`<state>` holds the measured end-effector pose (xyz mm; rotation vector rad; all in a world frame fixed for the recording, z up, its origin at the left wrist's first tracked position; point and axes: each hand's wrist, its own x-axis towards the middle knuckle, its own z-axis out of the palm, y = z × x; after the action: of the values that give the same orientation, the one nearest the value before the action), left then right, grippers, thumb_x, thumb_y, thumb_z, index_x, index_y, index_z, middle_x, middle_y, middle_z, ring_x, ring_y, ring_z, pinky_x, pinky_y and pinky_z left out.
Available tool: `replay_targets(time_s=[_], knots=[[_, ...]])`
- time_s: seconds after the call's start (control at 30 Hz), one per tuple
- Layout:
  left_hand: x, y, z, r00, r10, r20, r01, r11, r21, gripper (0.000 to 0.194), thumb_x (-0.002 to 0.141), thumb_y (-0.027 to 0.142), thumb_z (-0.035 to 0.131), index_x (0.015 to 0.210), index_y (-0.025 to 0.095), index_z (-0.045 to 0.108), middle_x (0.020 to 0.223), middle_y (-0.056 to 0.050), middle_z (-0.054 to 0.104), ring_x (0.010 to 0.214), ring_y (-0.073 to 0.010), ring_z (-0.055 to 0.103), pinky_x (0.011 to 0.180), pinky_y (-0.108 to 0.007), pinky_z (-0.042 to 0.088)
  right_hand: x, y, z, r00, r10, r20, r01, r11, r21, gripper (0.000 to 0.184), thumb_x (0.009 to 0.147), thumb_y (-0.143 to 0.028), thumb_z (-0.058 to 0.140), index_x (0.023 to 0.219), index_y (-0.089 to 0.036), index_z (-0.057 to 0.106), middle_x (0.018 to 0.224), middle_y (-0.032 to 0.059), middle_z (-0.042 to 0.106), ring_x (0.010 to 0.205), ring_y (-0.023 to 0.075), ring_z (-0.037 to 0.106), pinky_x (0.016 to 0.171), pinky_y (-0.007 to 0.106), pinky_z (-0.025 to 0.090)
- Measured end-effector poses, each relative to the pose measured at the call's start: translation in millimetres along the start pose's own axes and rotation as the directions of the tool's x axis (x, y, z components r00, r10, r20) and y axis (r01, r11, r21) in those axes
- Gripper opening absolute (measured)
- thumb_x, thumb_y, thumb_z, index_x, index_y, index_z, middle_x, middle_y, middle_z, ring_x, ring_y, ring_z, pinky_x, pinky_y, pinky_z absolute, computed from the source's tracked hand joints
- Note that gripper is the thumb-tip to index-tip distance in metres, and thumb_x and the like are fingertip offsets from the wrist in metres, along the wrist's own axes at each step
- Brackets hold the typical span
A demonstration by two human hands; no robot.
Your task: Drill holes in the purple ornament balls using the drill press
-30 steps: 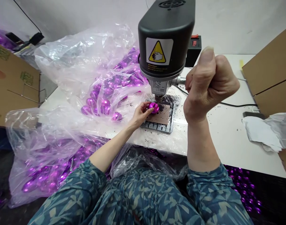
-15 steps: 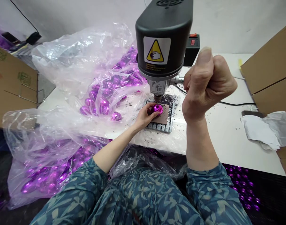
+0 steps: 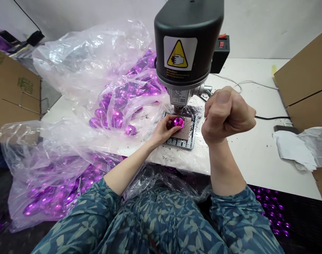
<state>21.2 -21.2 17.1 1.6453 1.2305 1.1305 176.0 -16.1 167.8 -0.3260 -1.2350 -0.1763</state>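
Note:
My left hand pinches a shiny magenta faceted ball between thumb and fingers. A dark spot shows on top of the ball. It rests on a small brown board over the metal base plate of a bench drill press. The chuck hangs just above and behind the ball; I cannot tell whether a bit touches it. My right hand is closed in a fist around the end of the press's feed lever, whose grip is hidden. The black drill head looms above.
Clear plastic bags with many purple balls cover the table's left side. Dark shavings lie around the base. Cardboard boxes stand at both sides. Crumpled white paper lies right, near cables.
My right hand has come down and slightly left with the lever. My left hand and the ball have stayed in place on the board. The view has shifted a little.

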Motion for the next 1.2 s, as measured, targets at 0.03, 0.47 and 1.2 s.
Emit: replay_targets(time_s=[0.03,0.47,1.2], knots=[[-0.1,-0.7,0.1,1.0,-0.002,0.003,0.002,1.0,-0.002,0.047,0.09,0.038,0.089,0.129,0.019,0.071,0.108,-0.005,0.08,0.083,-0.0155,0.069,0.075,-0.027,0.057,-1.6,0.2,-0.5,1.0,0.006,-0.005,-0.006,1.0,-0.013,0.053,0.106,-0.027,0.057,0.061,-0.023,0.03,0.049,-0.0057,0.029,0.039,0.0096,0.026,0.042,0.036,0.02],[-0.1,-3.0,0.9,1.0,0.006,0.019,-0.005,0.999,-0.051,0.05,0.092,0.048,0.089,0.129,0.02,0.07,0.105,-0.005,0.078,0.084,-0.0165,0.07,0.074,-0.028,0.057,-20.5,9.4,-10.8,0.991,-0.133,0.027,0.132,0.99,0.043,0.05,0.105,-0.019,0.055,0.068,-0.023,0.022,0.052,-0.0064,0.026,0.041,0.0063,0.028,0.04,0.027,0.023],[-10.6,6.2,7.2,0.99,-0.05,-0.13,0.055,0.998,0.038,0.044,0.091,0.043,0.089,0.123,0.02,0.069,0.106,-0.005,0.077,0.083,-0.0163,0.069,0.075,-0.029,0.056,25.5,1.2,13.0,0.993,0.117,0.006,-0.116,0.993,-0.033,0.062,0.106,-0.055,0.059,0.065,-0.024,0.025,0.05,-0.0081,0.025,0.037,0.0067,0.027,0.042,0.034,0.019]])
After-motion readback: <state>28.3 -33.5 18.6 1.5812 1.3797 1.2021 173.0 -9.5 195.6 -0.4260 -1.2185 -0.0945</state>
